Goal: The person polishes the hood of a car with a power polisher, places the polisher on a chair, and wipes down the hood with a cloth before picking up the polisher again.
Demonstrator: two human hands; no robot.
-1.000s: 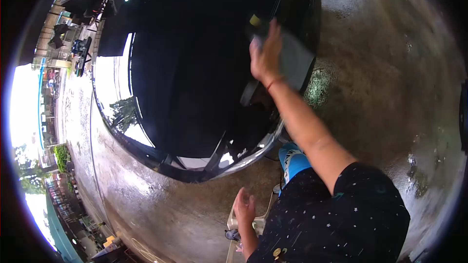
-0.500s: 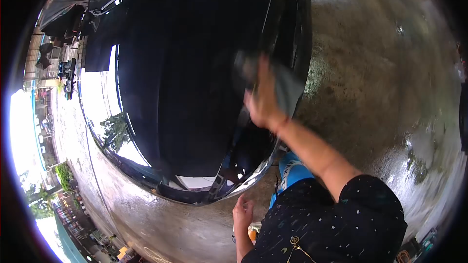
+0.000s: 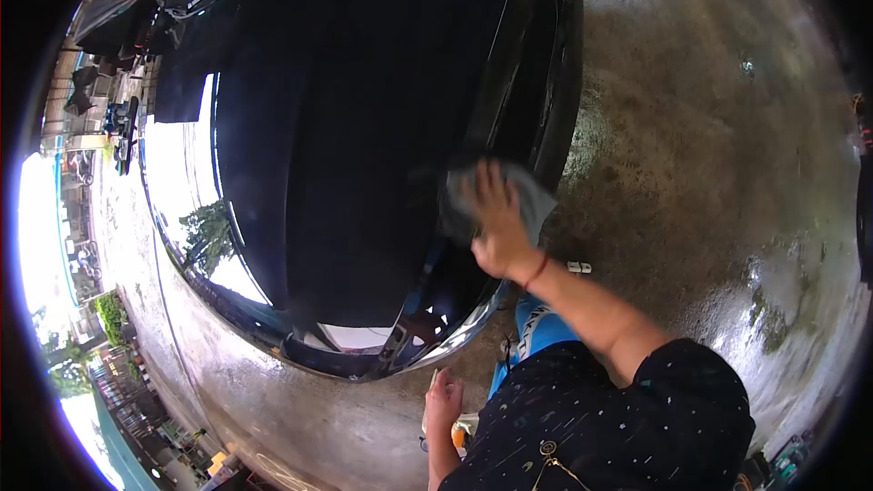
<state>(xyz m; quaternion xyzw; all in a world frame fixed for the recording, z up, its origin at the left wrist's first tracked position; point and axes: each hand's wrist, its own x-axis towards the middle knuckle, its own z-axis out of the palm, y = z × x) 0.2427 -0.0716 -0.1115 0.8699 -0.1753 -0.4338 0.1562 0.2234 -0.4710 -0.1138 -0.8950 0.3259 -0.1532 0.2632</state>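
My right hand [image 3: 498, 223] lies with fingers outstretched over a grey cloth [image 3: 536, 205], pressing it to the glossy black car hood [image 3: 364, 145] near its right front corner. The cloth bunches under the palm, and one corner sticks out to the right. Low at the front of the car, my left hand [image 3: 444, 397] hangs beside my body with its fingers curled. A small orange and white item [image 3: 458, 436] shows next to that wrist; whether the hand holds it is hidden.
Wet, shiny concrete floor [image 3: 673, 155] runs along the car's right side. The curved front bumper [image 3: 346, 365] is close to my legs. Farther left are a green bush [image 3: 111, 316] and a parked motorcycle [image 3: 86, 259].
My right hand and the grey cloth have moved back toward me along the hood's right edge. My left hand has shifted slightly left, still low.
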